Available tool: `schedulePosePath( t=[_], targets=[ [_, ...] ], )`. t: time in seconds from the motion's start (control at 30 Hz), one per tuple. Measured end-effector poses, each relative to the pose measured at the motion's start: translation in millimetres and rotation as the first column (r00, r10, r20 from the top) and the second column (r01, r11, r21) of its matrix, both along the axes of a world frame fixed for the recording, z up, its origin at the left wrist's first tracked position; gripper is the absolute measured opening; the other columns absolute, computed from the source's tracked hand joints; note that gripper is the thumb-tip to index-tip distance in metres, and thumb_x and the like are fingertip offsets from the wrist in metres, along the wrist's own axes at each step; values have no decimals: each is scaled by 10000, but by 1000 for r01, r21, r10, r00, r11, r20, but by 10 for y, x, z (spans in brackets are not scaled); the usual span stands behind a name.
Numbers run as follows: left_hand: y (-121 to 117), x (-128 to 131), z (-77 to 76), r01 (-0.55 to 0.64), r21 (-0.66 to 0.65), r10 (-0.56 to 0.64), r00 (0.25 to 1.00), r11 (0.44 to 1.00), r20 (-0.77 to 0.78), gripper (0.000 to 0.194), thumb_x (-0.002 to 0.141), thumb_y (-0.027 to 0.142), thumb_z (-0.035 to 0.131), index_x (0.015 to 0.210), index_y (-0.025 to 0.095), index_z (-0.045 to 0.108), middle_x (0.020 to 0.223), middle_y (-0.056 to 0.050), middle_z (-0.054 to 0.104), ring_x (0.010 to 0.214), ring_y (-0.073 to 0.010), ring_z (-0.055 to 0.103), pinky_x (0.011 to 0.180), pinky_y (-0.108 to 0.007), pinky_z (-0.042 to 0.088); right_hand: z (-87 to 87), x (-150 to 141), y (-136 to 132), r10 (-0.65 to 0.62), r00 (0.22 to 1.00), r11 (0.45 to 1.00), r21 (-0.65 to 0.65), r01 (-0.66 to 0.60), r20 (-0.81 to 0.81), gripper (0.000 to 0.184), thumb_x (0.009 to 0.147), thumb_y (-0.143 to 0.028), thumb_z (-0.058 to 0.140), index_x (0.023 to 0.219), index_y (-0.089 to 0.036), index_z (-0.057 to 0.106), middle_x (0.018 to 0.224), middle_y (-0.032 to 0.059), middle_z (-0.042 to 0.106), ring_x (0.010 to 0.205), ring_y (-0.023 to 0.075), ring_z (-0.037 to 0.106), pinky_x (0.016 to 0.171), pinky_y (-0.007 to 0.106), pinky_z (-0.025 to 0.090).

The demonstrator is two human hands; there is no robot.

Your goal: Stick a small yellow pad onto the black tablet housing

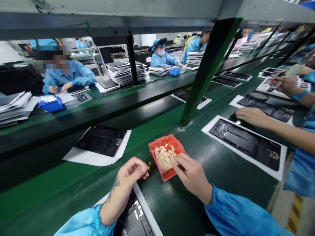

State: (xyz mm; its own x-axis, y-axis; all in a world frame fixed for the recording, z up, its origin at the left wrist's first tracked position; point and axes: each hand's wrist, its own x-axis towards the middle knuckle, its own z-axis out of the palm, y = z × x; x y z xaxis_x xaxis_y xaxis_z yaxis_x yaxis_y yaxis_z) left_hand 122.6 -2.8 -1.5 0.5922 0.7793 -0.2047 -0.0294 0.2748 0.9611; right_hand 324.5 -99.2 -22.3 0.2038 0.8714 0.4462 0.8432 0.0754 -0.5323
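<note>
"While both hands work over the belt, what are the fingers doing?"

"Left hand [133,172]: thumb and forefinger are pinched together, with a tiny yellow-orange piece [148,167] at their tips, too small to identify. Right hand [190,175]: fingers are curled around a thin dark object [181,167], perhaps tweezers, though I can't tell."

"Where's the tray?"

"Between them. The red plastic tray [169,139] sits on the green conveyor belt [216,183], heaped with small gold-coloured pieces [163,159]. Its long axis slants away from the person and toward the left. The right hand is nearer, overlapping the near rim, while the left fingertips sit just beside the tray."

"What's further out?"

"Dark tablet back panels on white sheets lie to either side: one left [100,141], one right [246,144]. Beyond that, a co-worker's hand [249,117] rests on another panel, and a second hand [286,83] grips a pale strip [291,71]."
</note>
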Motion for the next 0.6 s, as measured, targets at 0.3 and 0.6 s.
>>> schedulePosePath(
  t=[0.3,0.6],
  targets=[
    [-134,-637,-70,-260,-109,253,965,959,-75,452,704,379,743,1072,150,616,772,-31,637,658,-151,583,643,-251,444,-111,64,48,-38,998,994,101,43,-51,274,892,-150,487,1107,-200,648,1176,112,538,955,211,613,803,355,517],
    [-172,-1491,-173,-497,-90,476,860,863,-186,585,641,450,776,1152,194,651,832,-51,685,680,-171,604,645,-255,481,166,-12,-113,-49,924,968,210,137,-378,479,1001,-353,295,909,-263,756,1076,69,622,1046,239,561,916,406,430]
  ],
)
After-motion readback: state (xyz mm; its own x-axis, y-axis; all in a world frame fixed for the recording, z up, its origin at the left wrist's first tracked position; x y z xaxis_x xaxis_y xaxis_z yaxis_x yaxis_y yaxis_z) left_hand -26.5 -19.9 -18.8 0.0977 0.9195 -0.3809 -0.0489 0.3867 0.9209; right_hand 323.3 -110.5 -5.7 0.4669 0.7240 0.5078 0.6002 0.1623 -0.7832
